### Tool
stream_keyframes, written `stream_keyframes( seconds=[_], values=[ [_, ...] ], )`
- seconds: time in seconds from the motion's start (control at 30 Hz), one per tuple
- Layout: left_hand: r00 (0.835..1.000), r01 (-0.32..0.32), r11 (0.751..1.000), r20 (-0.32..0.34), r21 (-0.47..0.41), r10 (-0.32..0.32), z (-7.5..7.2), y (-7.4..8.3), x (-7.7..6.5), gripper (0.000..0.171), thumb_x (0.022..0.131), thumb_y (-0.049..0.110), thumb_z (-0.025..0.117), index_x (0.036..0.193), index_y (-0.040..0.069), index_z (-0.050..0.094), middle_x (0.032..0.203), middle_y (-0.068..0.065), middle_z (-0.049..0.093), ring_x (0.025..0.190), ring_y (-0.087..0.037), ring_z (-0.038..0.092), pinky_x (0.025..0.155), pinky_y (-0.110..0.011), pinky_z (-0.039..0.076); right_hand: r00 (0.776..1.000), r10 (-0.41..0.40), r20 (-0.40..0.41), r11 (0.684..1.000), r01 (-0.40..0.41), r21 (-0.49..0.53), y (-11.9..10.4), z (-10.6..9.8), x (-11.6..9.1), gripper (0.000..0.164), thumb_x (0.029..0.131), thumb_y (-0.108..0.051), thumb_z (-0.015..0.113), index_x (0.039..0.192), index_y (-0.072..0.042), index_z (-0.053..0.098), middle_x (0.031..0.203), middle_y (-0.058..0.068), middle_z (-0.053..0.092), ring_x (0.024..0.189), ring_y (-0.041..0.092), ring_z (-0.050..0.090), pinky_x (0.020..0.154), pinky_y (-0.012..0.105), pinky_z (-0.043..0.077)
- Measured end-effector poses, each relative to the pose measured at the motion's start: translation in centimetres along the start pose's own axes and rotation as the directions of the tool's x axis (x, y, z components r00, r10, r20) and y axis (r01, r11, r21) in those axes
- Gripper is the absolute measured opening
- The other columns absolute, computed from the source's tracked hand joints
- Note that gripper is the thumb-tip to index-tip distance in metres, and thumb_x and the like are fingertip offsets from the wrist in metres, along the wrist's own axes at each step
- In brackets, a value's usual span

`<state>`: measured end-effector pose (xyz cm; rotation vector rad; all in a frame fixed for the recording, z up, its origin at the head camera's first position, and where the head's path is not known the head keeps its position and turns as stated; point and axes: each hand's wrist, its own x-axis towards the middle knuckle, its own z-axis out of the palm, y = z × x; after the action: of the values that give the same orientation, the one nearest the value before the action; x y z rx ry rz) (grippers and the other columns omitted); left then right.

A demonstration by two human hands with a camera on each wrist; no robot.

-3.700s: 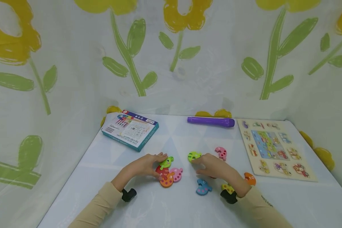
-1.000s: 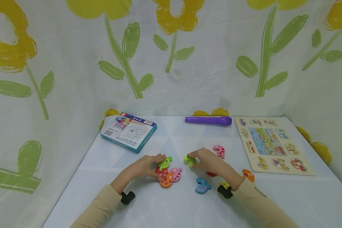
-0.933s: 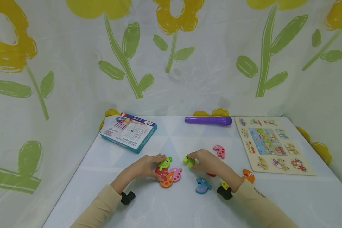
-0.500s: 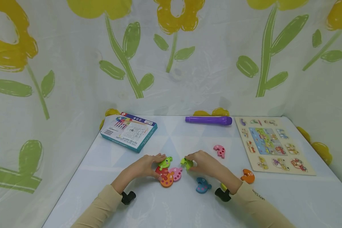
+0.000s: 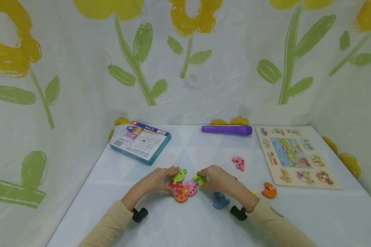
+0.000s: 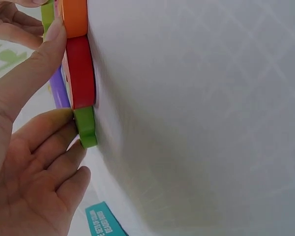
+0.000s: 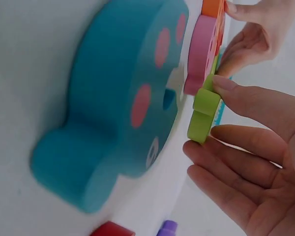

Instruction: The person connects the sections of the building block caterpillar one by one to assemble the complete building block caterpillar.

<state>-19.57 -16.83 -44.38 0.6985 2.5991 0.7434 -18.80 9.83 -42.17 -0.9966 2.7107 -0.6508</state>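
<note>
My left hand holds a joined group of wooden number puzzle pieces, fingers at the green head piece and thumb by the orange piece. The red piece lies between these two. A pink piece is joined at the group's right side. My right hand pinches a light green puzzle piece between thumb and fingers, close over the pink piece. Nearer to me than the right hand lies a blue piece with pink spots.
Loose pieces lie rightward: a pink one, an orange one marked 10, and a yellow one mostly hidden behind the right wrist. Behind are a boxed set, a purple microphone-shaped toy and a wooden picture board.
My right hand has picked up the light green piece from the table, turned it and carried it left to the pink piece. My left hand stays at the joined group.
</note>
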Motion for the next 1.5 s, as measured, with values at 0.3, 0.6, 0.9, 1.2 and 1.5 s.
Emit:
stream_keyframes(
  seconds=[0.3,0.6,0.9,1.2,1.5],
  values=[
    [1.0,0.014,1.0,-0.005,0.012,-0.014,-0.2,0.2,0.0,0.085,0.071,0.034,0.085,0.144,0.015,0.046,0.15,-0.004,0.039,0.141,-0.022,0.031,0.11,-0.044,0.033,1.0,0.009,-0.029,0.999,-0.01,-0.032,-0.3,0.8,0.5,0.038,0.079,-0.014,0.08,0.112,0.003,0.07,0.108,0.015,0.07,0.096,0.02,0.067,0.082,0.03,0.056],
    [1.0,0.028,0.999,0.008,0.032,-0.029,-0.1,0.4,0.1,0.084,0.073,0.034,0.084,0.145,0.016,0.046,0.151,-0.005,0.038,0.141,-0.024,0.031,0.11,-0.045,0.033,0.999,0.033,-0.012,0.998,-0.033,-0.052,-0.4,1.2,0.2,0.042,0.078,-0.014,0.081,0.114,0.003,0.069,0.111,0.015,0.069,0.104,0.025,0.066,0.087,0.034,0.055],
    [0.999,-0.036,0.998,0.042,0.053,0.034,-0.8,0.4,0.1,0.082,0.075,0.034,0.083,0.145,0.011,0.045,0.15,-0.004,0.04,0.141,-0.023,0.03,0.111,-0.043,0.032,0.997,0.073,-0.016,0.995,-0.072,0.073,0.1,0.2,-0.8,0.045,0.08,-0.013,0.08,0.121,0.001,0.066,0.121,0.013,0.066,0.115,0.026,0.06,0.09,0.038,0.053],
    [0.997,-0.067,0.996,0.042,0.064,0.065,-1.0,0.8,-0.2,0.077,0.079,0.032,0.08,0.144,0.01,0.045,0.15,-0.005,0.04,0.141,-0.025,0.029,0.111,-0.044,0.03,0.994,0.096,-0.052,0.992,-0.091,0.084,0.9,-0.1,-2.8,0.045,0.082,-0.013,0.078,0.123,0.001,0.065,0.123,0.013,0.064,0.118,0.028,0.058,0.094,0.041,0.05],
    [0.998,-0.033,0.997,0.051,0.068,0.03,-0.4,1.3,-0.1,0.084,0.077,0.041,0.079,0.146,0.01,0.042,0.152,-0.008,0.036,0.141,-0.028,0.029,0.11,-0.047,0.033,0.992,0.103,-0.08,0.99,-0.094,0.102,1.3,-0.3,-4.8,0.044,0.082,-0.012,0.077,0.123,0.001,0.065,0.123,0.015,0.064,0.097,0.026,0.066,0.075,0.03,0.056]
  ],
)
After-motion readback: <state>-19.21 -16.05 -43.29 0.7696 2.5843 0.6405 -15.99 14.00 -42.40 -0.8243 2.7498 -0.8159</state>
